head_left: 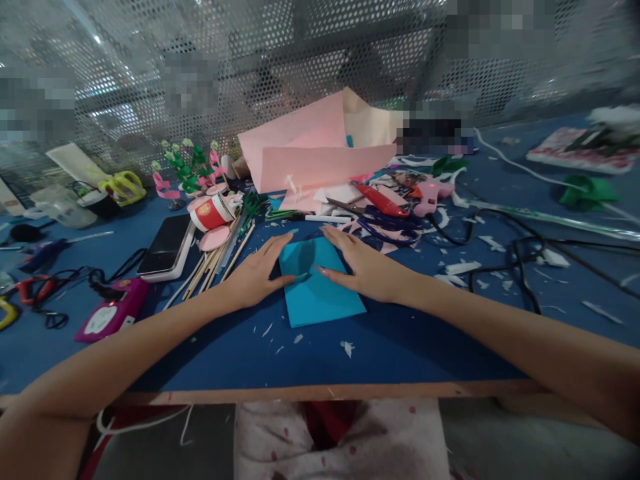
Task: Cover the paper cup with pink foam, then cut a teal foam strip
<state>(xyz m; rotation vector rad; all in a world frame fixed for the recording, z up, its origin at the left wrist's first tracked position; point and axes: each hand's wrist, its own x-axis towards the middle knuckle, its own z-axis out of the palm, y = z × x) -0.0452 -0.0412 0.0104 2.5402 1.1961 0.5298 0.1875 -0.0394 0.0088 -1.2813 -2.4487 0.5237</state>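
Observation:
A folded sheet of bright blue paper [323,297] lies flat on the dark blue table in front of me. At its left edge rests my left hand [257,273], with thumb and fingers apart and their tips on the paper. My right hand [367,267] lies over the paper's right side, its fingers also spread, thumb pointing inward. Neither hand is closed round anything. Both hands cast a shadow on the upper part of the sheet. Just beyond the fingertips are a white stick [327,219] and scissors with dark blue handles [387,227].
Pink paper sheets [320,167] stand behind. To the left are wooden sticks [213,267], a red-and-white paper cup [213,212], a phone [167,243] and a purple power socket [114,310]. A pink glue gun [431,197] and black cables [520,267] lie right, amid paper scraps.

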